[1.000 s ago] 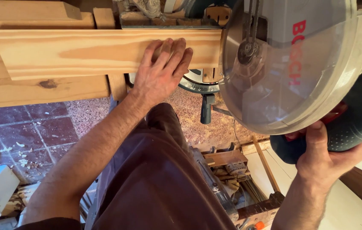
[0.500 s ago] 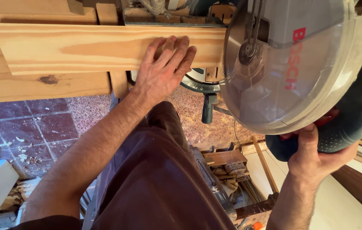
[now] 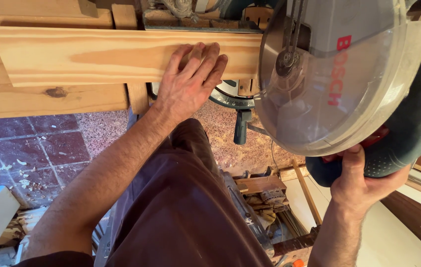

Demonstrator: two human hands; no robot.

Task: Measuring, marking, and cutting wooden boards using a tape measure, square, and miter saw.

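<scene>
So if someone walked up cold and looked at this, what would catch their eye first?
Probably the mitre saw at upper right, its clear blade guard filling that corner. The right hand grips the dark handle below it. At centre, the left hand lies flat on a pale pine board that runs left along the top from the blade.

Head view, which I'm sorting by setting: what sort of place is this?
Probably a woodworking shop: a mitre saw gripped by the right hand, a pine board under the left hand, sawdust on the tiled floor.
</scene>
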